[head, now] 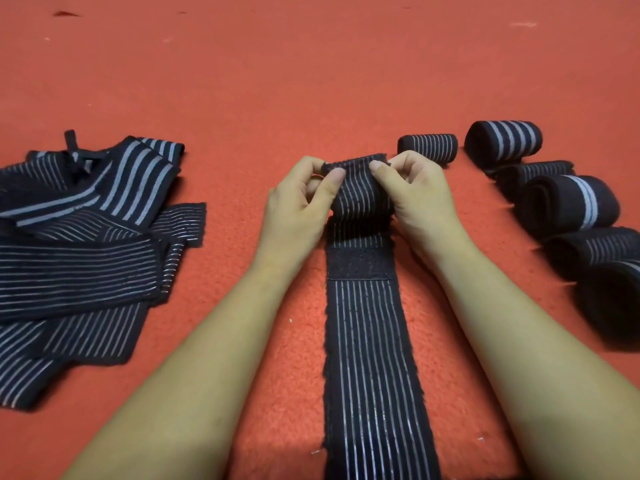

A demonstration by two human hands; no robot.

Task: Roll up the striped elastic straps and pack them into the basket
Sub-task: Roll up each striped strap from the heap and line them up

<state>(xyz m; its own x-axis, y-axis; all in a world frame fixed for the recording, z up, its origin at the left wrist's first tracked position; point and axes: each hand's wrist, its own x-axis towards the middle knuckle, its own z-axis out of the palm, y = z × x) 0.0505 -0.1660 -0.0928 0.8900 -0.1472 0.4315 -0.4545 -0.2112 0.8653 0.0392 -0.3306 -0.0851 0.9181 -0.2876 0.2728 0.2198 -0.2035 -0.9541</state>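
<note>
A long black strap with thin white stripes (367, 358) lies flat on the red carpet, running from the bottom edge up the middle, with a plain black patch across it. Its far end is curled into a partial roll (360, 192). My left hand (299, 209) grips the roll's left side, thumb pressed on top. My right hand (414, 199) grips its right side the same way. To the left lies a loose pile of unrolled striped straps (86, 244). On the right, several finished rolls (568, 206) stand in a row. No basket is in view.
The red carpet (311, 81) stretches bare beyond my hands to the far edge. One small roll (427, 147) sits just behind my right hand. The row of rolls runs off the right edge.
</note>
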